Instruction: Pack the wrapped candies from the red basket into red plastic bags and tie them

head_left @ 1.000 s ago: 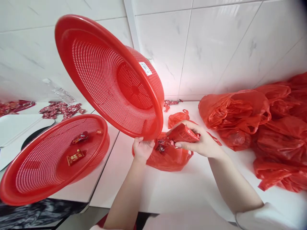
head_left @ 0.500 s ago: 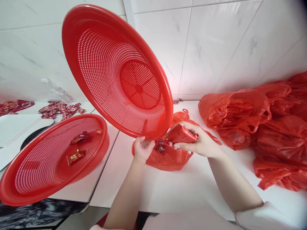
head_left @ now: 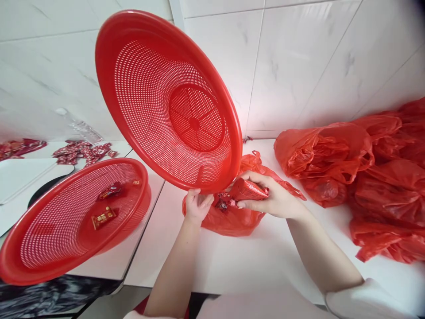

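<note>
A big red perforated plastic basket [head_left: 142, 110] is tilted up over the table, its open side turned toward me and nothing lying inside. My left hand [head_left: 197, 206] grips its lower rim, thumb on the near side; some fingers are hidden. Below the rim sits a red plastic bag [head_left: 232, 223] with its mouth spread and wrapped candies [head_left: 222, 204] showing in it. My right hand [head_left: 275, 197] is closed around a shiny red packet [head_left: 249, 190] with printing, held at the bag's mouth beside the basket rim.
At left, a second red basket [head_left: 133, 239] holds a few wrapped sweets [head_left: 104, 218]. Behind it lie a pile of small red packets [head_left: 79, 153] and a clear plastic piece [head_left: 84, 129]. Filled red bags [head_left: 388, 186] crowd the right side. A tiled wall [head_left: 299, 66] closes off the back.
The held basket has shifted slightly right and tips a little differently. My right hand and the red packet have moved slightly left and down toward the bag.
</note>
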The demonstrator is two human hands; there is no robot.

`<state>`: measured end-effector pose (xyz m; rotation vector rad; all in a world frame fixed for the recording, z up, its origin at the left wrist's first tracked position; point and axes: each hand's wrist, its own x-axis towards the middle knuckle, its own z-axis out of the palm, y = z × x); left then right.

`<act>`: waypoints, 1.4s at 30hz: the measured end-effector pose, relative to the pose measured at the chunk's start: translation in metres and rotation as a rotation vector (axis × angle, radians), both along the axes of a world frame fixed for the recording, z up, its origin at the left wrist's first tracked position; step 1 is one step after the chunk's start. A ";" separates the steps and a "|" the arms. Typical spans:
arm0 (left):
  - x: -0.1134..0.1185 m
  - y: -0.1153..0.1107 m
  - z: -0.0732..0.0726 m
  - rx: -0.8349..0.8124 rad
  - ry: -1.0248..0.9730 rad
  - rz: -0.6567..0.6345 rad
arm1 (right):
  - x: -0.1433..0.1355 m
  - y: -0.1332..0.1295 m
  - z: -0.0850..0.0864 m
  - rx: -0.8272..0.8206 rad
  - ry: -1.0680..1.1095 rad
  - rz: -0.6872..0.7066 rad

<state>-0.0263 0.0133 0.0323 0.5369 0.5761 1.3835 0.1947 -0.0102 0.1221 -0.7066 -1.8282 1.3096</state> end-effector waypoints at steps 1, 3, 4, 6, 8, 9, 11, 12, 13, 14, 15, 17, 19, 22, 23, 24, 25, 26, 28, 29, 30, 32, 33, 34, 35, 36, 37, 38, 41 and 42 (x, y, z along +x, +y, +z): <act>-0.001 0.000 0.000 0.007 0.001 0.000 | 0.000 0.000 0.000 0.009 -0.016 0.002; -0.005 0.002 0.000 0.025 0.014 0.027 | -0.002 0.000 -0.001 0.045 -0.066 0.009; -0.008 0.004 0.000 0.033 0.034 0.064 | -0.003 0.001 -0.002 0.073 -0.106 0.005; -0.015 0.007 0.000 0.053 0.109 0.165 | -0.007 0.001 -0.006 0.138 -0.210 -0.034; -0.021 0.010 0.000 0.087 0.220 0.242 | -0.012 0.003 -0.013 0.191 -0.309 -0.096; -0.023 0.011 0.000 0.105 0.274 0.260 | -0.015 0.004 -0.017 0.201 -0.342 -0.121; -0.026 0.013 -0.001 0.132 0.350 0.271 | -0.018 0.007 -0.026 0.183 -0.387 -0.146; -0.026 0.013 -0.002 0.137 0.369 0.271 | -0.020 0.009 -0.030 0.158 -0.410 -0.141; -0.026 0.013 -0.003 0.137 0.377 0.270 | -0.020 0.012 -0.033 0.129 -0.433 -0.126; -0.026 0.013 -0.004 0.132 0.381 0.266 | -0.021 0.014 -0.036 0.103 -0.450 -0.106; -0.025 0.013 -0.005 0.125 0.382 0.261 | -0.021 0.016 -0.038 0.087 -0.453 -0.087; -0.022 0.012 -0.008 0.099 0.380 0.250 | -0.020 0.019 -0.041 0.095 -0.420 -0.092; -0.019 0.012 -0.009 0.070 0.379 0.241 | -0.018 0.022 -0.042 0.121 -0.360 -0.148; -0.015 0.013 -0.011 0.051 0.362 0.227 | -0.015 0.023 -0.040 0.059 -0.263 -0.170; -0.014 0.013 -0.011 0.049 0.351 0.225 | -0.014 0.024 -0.039 0.000 -0.219 -0.152; -0.014 0.013 -0.011 0.048 0.338 0.225 | -0.013 0.024 -0.039 -0.068 -0.170 -0.132; -0.014 0.013 -0.010 0.044 0.324 0.226 | -0.012 0.025 -0.039 -0.135 -0.123 -0.113; -0.014 0.013 -0.010 0.039 0.310 0.231 | -0.011 0.025 -0.040 -0.191 -0.079 -0.098; -0.015 0.014 -0.009 0.028 0.287 0.244 | -0.010 0.027 -0.042 -0.257 -0.013 -0.085; -0.016 0.014 -0.008 0.026 0.279 0.246 | -0.010 0.028 -0.044 -0.274 0.014 -0.089; -0.016 0.014 -0.008 0.028 0.275 0.245 | -0.010 0.028 -0.045 -0.287 0.037 -0.095; -0.017 0.014 -0.008 0.037 0.270 0.243 | -0.010 0.029 -0.047 -0.316 0.065 -0.109; -0.017 0.013 -0.008 0.041 0.270 0.244 | -0.010 0.029 -0.047 -0.328 0.071 -0.115; -0.017 0.013 -0.008 0.043 0.271 0.246 | -0.010 0.028 -0.046 -0.336 0.073 -0.122; -0.017 0.013 -0.008 0.043 0.274 0.250 | -0.010 0.028 -0.045 -0.337 0.072 -0.131; -0.017 0.013 -0.007 0.041 0.279 0.253 | -0.010 0.027 -0.045 -0.333 0.071 -0.140; -0.017 0.013 -0.007 0.039 0.284 0.252 | -0.010 0.027 -0.044 -0.327 0.068 -0.145; -0.017 0.013 -0.007 0.036 0.287 0.251 | -0.011 0.027 -0.043 -0.319 0.069 -0.150; -0.017 0.012 -0.006 0.018 0.282 0.246 | -0.014 0.027 -0.043 -0.317 0.114 -0.166; -0.017 0.012 -0.006 0.012 0.278 0.244 | -0.015 0.027 -0.044 -0.323 0.143 -0.173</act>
